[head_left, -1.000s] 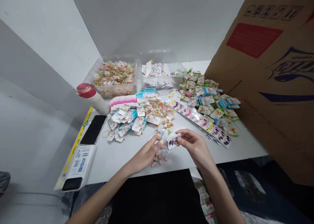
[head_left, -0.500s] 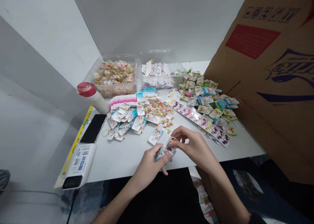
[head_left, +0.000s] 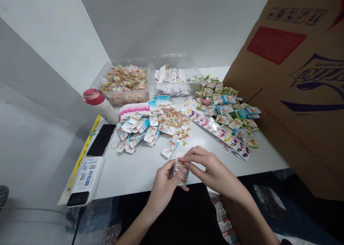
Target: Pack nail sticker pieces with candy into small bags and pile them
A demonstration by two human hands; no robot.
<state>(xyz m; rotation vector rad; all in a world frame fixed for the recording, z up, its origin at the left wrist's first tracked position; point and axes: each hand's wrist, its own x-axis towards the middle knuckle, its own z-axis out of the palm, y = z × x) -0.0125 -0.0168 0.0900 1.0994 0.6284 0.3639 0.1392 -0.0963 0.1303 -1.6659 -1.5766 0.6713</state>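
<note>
A small printed cardboard box (head_left: 180, 174) is upright at the table's front edge, gripped between the thumb and fingers of my left hand (head_left: 166, 180). My right hand (head_left: 201, 164) has its fingers closed around the box's top end. Those fingers hide whatever lies at the opening. Just beyond my hands a single flat carton (head_left: 170, 148) rests on the table. Farther off are small clear packets of coloured pieces (head_left: 184, 133). A sticker strip with nail designs (head_left: 220, 132) stretches across the table to the right.
Flat cartons (head_left: 138, 130) are piled at left, finished-looking boxes (head_left: 225, 109) at right. Clear bins (head_left: 126, 94) stand behind. A bottle (head_left: 98, 103), a phone (head_left: 102, 140) and a white power bank (head_left: 86, 180) line the left edge. A large brown carton (head_left: 290, 94) walls the right.
The box has been turned more upright in my left hand. My right hand has shifted to its top, and the nail sticker piece seen between my hands is now out of sight.
</note>
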